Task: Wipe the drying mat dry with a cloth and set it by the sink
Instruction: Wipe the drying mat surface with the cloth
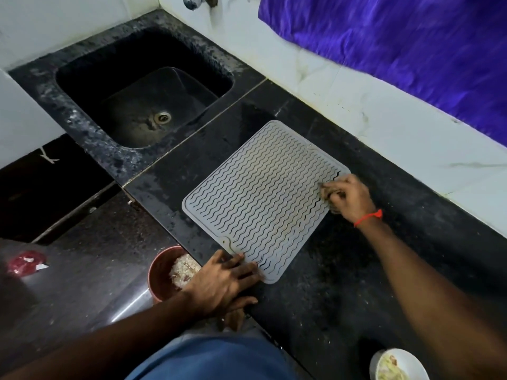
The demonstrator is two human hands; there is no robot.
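Observation:
A grey drying mat point(263, 198) with wavy ridges lies flat on the black counter point(343, 283), just right of the sink point(82, 133). My left hand point(222, 286) rests flat on the mat's near corner at the counter's front edge, fingers spread. At the mat's right edge, my right hand point(348, 197) has its fingers curled and pinched on the rim, which looks slightly raised there. No wiping cloth shows in either hand.
A tap point(192, 1) sticks out of the white wall above the sink. A purple fabric point(397, 50) hangs over the wall at the back right. A brown bowl of rice point(159, 272) sits below the counter edge. A white bowl point(397, 364) stands at the near right.

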